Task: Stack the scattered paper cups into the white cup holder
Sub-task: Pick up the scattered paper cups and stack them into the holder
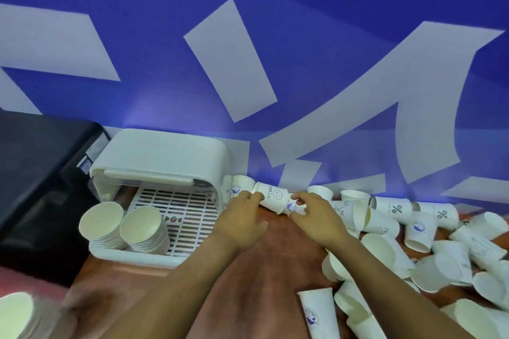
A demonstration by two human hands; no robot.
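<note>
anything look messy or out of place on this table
Yes: loose paper cups lie tipped on their sides in a heap at the right, not stacked. Only two stacks sit in the white cup holder. Both hands grip a lying cup.

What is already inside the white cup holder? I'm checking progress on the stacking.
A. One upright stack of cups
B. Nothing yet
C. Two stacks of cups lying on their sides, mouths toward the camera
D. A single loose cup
C: two stacks lie side by side at the left of the holder, open mouths facing the camera, resting on its slotted tray.
</note>
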